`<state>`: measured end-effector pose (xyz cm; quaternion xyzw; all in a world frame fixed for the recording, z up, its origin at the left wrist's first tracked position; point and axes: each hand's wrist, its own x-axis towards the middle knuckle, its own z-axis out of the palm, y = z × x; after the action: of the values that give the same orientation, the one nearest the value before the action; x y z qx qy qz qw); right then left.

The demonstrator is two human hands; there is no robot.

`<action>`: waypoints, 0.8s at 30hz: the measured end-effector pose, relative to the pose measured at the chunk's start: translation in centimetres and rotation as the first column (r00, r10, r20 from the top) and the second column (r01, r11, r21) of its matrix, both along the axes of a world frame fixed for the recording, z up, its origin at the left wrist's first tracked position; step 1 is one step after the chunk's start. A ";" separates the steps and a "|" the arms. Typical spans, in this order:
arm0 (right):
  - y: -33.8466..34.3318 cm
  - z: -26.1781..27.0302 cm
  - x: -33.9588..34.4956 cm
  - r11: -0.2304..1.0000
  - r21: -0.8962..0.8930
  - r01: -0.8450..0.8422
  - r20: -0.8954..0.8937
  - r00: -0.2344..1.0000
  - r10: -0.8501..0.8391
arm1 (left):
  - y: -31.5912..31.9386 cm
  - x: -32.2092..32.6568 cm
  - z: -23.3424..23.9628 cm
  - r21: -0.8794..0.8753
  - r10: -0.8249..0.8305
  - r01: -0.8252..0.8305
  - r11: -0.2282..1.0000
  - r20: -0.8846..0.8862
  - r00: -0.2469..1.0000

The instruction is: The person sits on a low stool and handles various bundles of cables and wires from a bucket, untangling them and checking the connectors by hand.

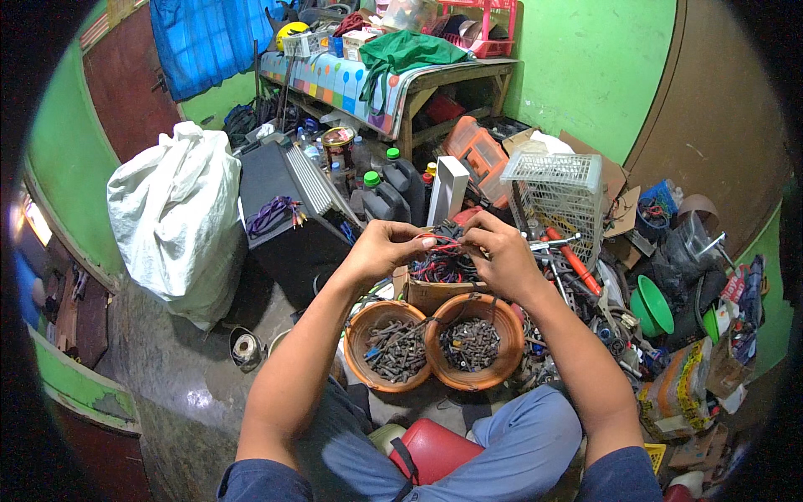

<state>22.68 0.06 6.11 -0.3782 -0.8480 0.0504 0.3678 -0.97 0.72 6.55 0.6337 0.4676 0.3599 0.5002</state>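
Red and black electrical wires (444,240) stretch between my two hands above a cardboard box (439,293). My left hand (392,251) pinches their left end between thumb and fingers. At their right end, my right hand (499,251) has its fingertips closed on the wires. More tangled wires (433,270) and dark connectors lie in the box below. Nearer my body stand two round orange-brown pots side by side: the left pot (356,351) holds longer bolts or screws (395,351), the right pot (513,348) shorter ones (470,344).
A white woven sack (179,219) and a dark case with a purple cable (273,216) stand at the left. Black jerrycans (401,188) are beyond the box. Tools, a white plastic basket (552,172) and a green bowl (652,307) crowd the right. A red cushioned object (433,448) lies between my legs.
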 end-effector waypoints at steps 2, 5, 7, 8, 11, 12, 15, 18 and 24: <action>-0.1 0.0 0.0 1.000 0.023 -0.010 0.064 0.998 0.009 | 0.5 -0.3 -0.6 0.044 0.012 -0.011 0.999 -0.026 1.000; 0.1 -0.4 0.0 0.995 0.092 -0.031 0.156 0.988 0.016 | 1.1 -0.5 -1.3 0.069 0.030 -0.027 0.997 -0.038 0.999; 0.4 -0.6 0.0 0.984 0.173 -0.046 0.205 0.979 0.010 | 1.3 -0.6 -1.4 0.065 0.038 -0.036 0.997 -0.028 0.999; 0.3 -0.4 -0.1 0.983 0.179 -0.040 0.207 0.978 0.002 | 1.3 -0.5 -1.4 0.062 0.041 -0.039 0.997 -0.019 0.999; -0.1 0.0 -0.3 0.985 0.172 -0.031 0.189 0.982 -0.003 | 1.0 -0.5 -1.1 0.037 0.058 -0.060 0.998 0.045 0.997; 0.0 -0.2 -0.3 0.987 0.155 -0.029 0.167 0.986 0.003 | 1.0 -0.4 -1.0 0.026 0.064 -0.066 0.997 0.073 0.995; 0.5 -1.1 -0.2 0.997 -0.019 -0.073 -0.018 0.997 0.073 | 1.3 -0.8 -1.5 0.092 0.002 -0.004 0.996 0.026 1.000; 0.3 -1.0 0.0 0.957 -0.266 -0.117 -0.180 0.981 0.070 | 1.1 -0.9 -1.5 0.163 -0.098 0.102 0.981 -0.033 0.995; -0.1 -1.4 0.3 0.960 -0.266 -0.093 -0.162 0.986 0.051 | 0.5 -0.6 -1.1 0.201 -0.195 0.204 0.958 -0.064 0.979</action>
<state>22.98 -0.04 4.69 -0.3891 -0.8154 0.2088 0.3743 -1.61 1.27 5.49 0.7338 0.3719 0.3404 0.4553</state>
